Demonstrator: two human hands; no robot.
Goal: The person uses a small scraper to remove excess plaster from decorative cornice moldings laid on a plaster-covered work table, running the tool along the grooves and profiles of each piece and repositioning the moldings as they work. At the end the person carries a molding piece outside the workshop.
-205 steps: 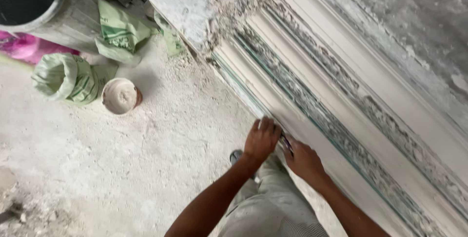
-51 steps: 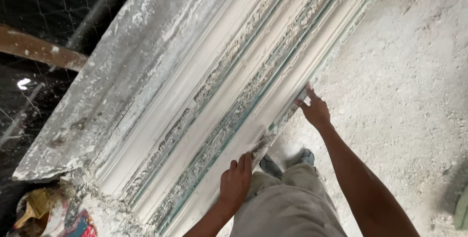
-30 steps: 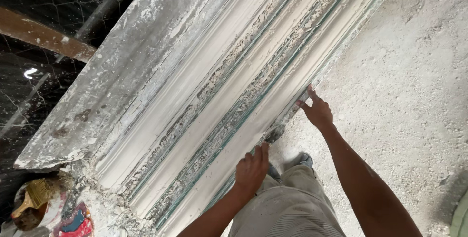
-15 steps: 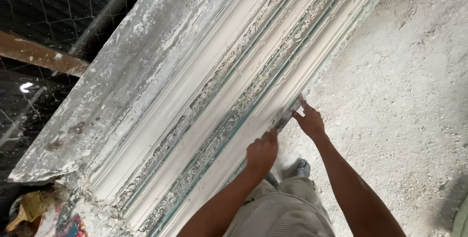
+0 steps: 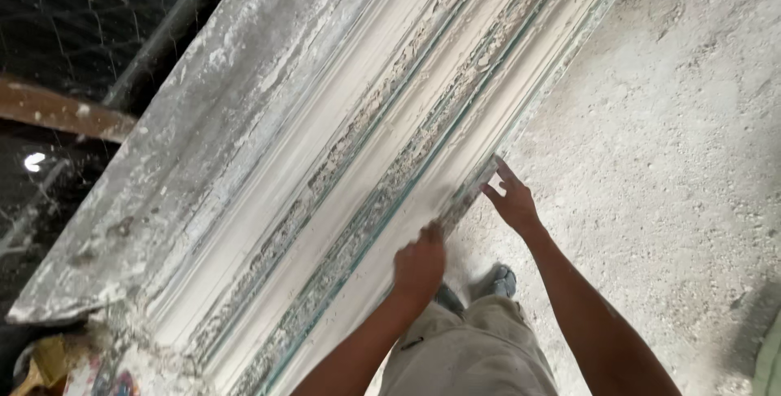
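Trouser legs (image 5: pixel 468 351), pale and dusty, at 6 o'clock, nearest the camera; one grey shoe (image 5: pixel 498 280) shows just beyond them on the floor.

Left hand (image 5: pixel 420 263), just below centre toward 6 o'clock: fingers curled into a loose fist, knuckles pressed against the near edge of the moulding. Whether anything sits inside the fist cannot be told.

Right hand (image 5: pixel 511 198), slightly right of centre toward 4 o'clock: fingers spread and extended, not curled shut, tips touching a thin flat strip (image 5: pixel 470 193) that lies along the moulding's near edge between the two hands. The thumb reaches toward the strip's upper end. Whether the strip is a separate tool or part of the edge cannot be told.

Plaster moulding (image 5: pixel 382 160): long white profiled length running diagonally from 7 o'clock to 1 o'clock, ribbed with parallel ridges and grooves, crusted with crumbly plaster and streaked green-blue in the channels. Both hands meet it on its right-hand edge.

Concrete floor (image 5: pixel 675 127), from 2 to 5 o'clock: pale, dusted with plaster.

Wire mesh (image 5: pixel 73 46), at 10 o'clock, dark, with a brown wooden board (image 5: pixel 57 111) crossing it.
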